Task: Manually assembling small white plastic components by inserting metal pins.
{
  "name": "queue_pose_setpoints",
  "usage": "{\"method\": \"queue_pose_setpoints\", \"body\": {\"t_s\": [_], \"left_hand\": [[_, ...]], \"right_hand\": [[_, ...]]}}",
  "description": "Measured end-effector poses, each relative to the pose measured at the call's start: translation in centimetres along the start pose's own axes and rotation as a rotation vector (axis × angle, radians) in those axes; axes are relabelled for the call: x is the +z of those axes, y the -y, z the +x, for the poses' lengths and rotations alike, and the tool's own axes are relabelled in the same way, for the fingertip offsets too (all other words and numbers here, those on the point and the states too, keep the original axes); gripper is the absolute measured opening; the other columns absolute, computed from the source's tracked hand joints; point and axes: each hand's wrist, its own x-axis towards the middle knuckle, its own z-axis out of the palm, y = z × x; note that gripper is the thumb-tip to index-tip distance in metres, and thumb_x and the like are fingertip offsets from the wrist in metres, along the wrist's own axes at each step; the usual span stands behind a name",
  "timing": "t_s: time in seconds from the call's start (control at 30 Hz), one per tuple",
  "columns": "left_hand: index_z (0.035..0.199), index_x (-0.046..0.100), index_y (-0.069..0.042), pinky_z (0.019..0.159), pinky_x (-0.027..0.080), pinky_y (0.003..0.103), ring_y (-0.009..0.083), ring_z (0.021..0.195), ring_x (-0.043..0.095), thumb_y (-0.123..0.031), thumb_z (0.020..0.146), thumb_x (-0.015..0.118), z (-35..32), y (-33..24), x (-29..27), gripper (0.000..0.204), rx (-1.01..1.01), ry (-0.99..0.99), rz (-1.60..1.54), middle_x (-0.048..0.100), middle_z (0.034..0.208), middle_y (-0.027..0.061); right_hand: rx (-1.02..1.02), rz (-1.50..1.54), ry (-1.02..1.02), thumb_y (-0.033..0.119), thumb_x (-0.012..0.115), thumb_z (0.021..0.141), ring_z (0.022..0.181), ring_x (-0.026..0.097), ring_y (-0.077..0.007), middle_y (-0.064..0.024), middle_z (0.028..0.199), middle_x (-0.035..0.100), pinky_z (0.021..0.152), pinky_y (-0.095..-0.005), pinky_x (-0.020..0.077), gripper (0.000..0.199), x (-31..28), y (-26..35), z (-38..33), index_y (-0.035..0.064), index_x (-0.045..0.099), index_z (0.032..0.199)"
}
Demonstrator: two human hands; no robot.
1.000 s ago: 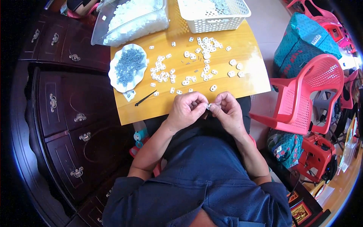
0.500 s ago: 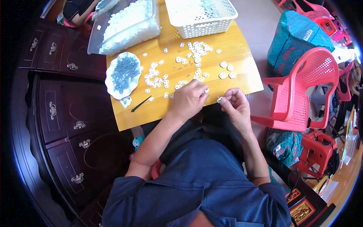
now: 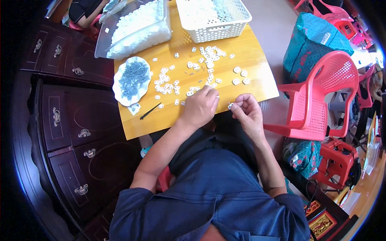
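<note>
Right fingers (image 3: 240, 113) pinch a piece (image 3: 230, 106), left fingers (image 3: 210, 94) unclear in grip; basket (image 3: 219, 35), tub (image 3: 105, 40) beyond.

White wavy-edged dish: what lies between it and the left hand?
In the head view, small white pieces lie scattered between the dish and the left hand; a black stick lies beside that stretch, nearer the person.

Table: wood-look, smooth, glossy, with bright glare at the right edge. Table (image 3: 136, 125) bears pieces (image 3: 236, 70), white, smooth, plastic-looking. Pins (image 3: 133, 78) look like grey metal; plate (image 3: 118, 86) is slick, glossy. Tub (image 3: 105, 38): clear plastic, shiny. Basket (image 3: 217, 33): perforated plastic. Cabinet (image 3: 62, 100): dark polished wood, silvery metal handles (image 3: 81, 189). Chair (image 3: 301, 132): smooth plastic, soft sheen. Bag (image 3: 305, 60): crinkly, shiny plastic look. Shirt (image 3: 173, 209): matt cloth.
</note>
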Motion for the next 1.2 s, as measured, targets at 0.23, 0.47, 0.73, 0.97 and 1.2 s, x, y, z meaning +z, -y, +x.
{"method": "queue_pose_setpoints", "body": {"t_s": [0.23,0.47,0.73,0.97,1.2], "left_hand": [[0.106,0.065,0.001,0.062,0.052,0.028,0.0127,0.068,0.061,-0.003,0.096,0.062,-1.8,-1.0,-1.3,0.011,-0.403,-0.037,-0.852,0.064,0.087,0.0047],[0.118,0.063,0.0,0.062,0.049,0.019,0.0016,0.071,0.057,0.0,0.098,0.06,-3.3,-0.6,-1.9,0.02,-0.55,0.091,-1.27,0.063,0.089,-0.001],[0.115,0.066,0.0,0.065,0.049,0.019,0.0022,0.073,0.058,-0.003,0.098,0.061,-4.0,-0.3,-2.0,0.018,-0.506,0.001,-1.246,0.066,0.091,-0.0007],[0.115,0.066,0.002,0.074,0.053,0.021,0.0045,0.083,0.064,-0.002,0.1,0.06,-4.1,-0.1,-2.2,0.017,-0.455,0.026,-1.239,0.07,0.095,0.0025],[0.115,0.067,0.002,0.069,0.055,0.023,0.0064,0.082,0.067,-0.003,0.1,0.061,-4.3,-0.2,-1.8,0.017,-0.445,0.054,-1.238,0.072,0.097,0.0046]], "right_hand": [[0.014,-0.013,0.012,0.003,0.067,0.098,0.082,0.059,-0.0044,0.0019,0.094,0.061,0.07,-0.0189,0.05,0.018,0.6,0.2,-0.2,0.0062,0.055,0.111],[0.031,-0.028,0.081,0.003,0.067,0.098,0.084,0.061,-0.0044,0.0014,0.095,0.063,0.07,-0.018,0.0502,0.018,1.7,0.1,0.0,0.0064,0.055,0.111],[0.031,-0.098,0.141,0.002,0.068,0.097,0.082,0.06,-0.0039,0.0012,0.093,0.063,0.069,-0.0178,0.0498,0.02,2.4,0.1,-0.2,0.0058,0.055,0.111],[0.059,-0.116,0.148,0.002,0.069,0.096,0.08,0.059,-0.004,0.0011,0.092,0.063,0.068,-0.0182,0.0497,0.019,2.7,0.2,-0.4,0.0051,0.055,0.11],[0.038,-0.124,0.142,0.003,0.068,0.096,0.081,0.06,-0.004,0.0009,0.092,0.064,0.072,-0.0192,0.049,0.017,2.7,0.1,-0.4,0.0025,0.056,0.108]]}}
